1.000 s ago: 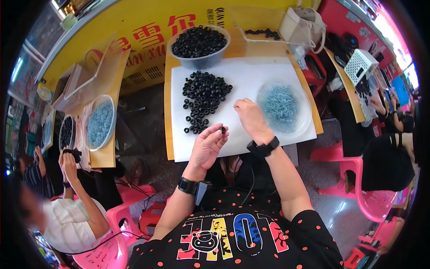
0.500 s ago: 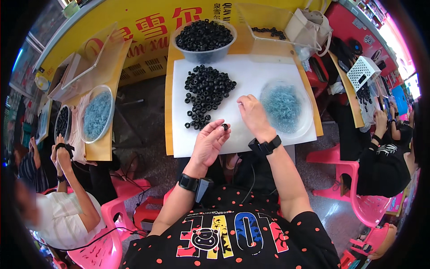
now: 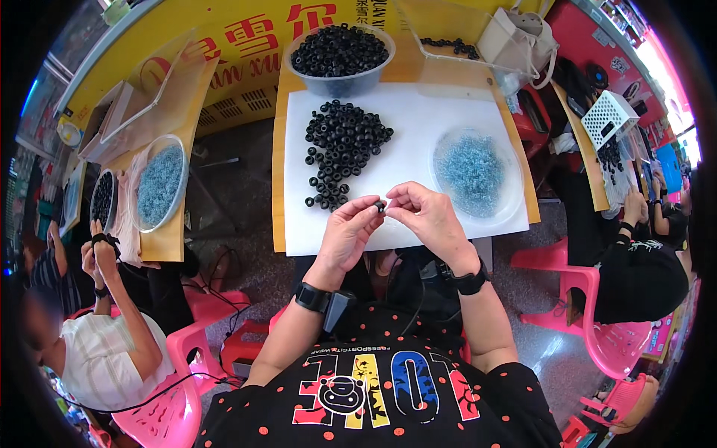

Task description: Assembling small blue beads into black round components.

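Near the front edge of the white sheet [image 3: 403, 112], my left hand [image 3: 348, 235] pinches a black bead [image 3: 380, 207] between thumb and fingertips. My right hand [image 3: 432, 222] meets it there, thumb and forefinger pressed together against the bead's right side. Whatever sits in that right pinch is too small to make out. Beyond my left hand lies a loose pile of black holed beads [image 3: 345, 142], a few straying toward me. To the right of the sheet, small clear-blue pieces [image 3: 470, 168] fill a shallow round clear dish [image 3: 511, 213].
A clear tub [image 3: 340, 84] heaped with black beads stands at the back of the wooden table. Behind the sheet are a clear tray [image 3: 448, 75] and a white bag [image 3: 515, 45]. People sit on pink chairs [image 3: 571, 265] at tables on both sides.
My right hand has come from beside the dish of blue pieces down and left to the bead. My left hand stays nearly in place, still holding the bead.
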Demonstrator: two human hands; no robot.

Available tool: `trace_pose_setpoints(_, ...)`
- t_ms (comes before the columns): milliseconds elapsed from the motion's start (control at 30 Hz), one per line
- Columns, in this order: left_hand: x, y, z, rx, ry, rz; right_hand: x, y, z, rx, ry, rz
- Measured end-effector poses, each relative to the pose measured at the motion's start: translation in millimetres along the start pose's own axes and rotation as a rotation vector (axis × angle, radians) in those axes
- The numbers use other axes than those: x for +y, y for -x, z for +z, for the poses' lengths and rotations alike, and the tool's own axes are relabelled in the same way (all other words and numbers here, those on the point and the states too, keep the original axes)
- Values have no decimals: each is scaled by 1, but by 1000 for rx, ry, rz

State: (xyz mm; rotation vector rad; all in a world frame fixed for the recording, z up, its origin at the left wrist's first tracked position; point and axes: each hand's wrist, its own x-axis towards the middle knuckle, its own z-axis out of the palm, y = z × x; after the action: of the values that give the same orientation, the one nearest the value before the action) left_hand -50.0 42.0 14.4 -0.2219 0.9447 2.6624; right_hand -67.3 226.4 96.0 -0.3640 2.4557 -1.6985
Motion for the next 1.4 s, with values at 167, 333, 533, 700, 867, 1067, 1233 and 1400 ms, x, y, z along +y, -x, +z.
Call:
trace_pose_setpoints(167, 0, 3, 1, -20, -30, -26, -3, 3, -7, -20, 15, 14)
trace_pose_setpoints(333, -3, 3, 2, -61, -147, -21, 0, 7, -8, -49, 5, 18)
trace_pose_setpoints(533, -3, 3, 8, -108, -51, -148, 8, 8, -9, -10, -36, 6)
trace_pose_setpoints(700, -17, 2, 0, -130, 200, -262, 18, 8, -2, 31, -81, -9)
trace_pose_setpoints(867, -17, -1, 12, -41, 141, -227, 18, 10, -3, 90, 30, -128)
trace_pose_setpoints(1067, -19, 0, 3, -94, 183, -241, 12, 16, -6, 34, 108, -131)
trace_pose_setpoints(1233, -21, 1, 4, -5, 194, -201, 13, 20, 2, 85, 174, -260)
trace_pose_setpoints(1400, -21, 5, 7, 38, 319, -151, 19, 21, 18, 162, 233, -397)
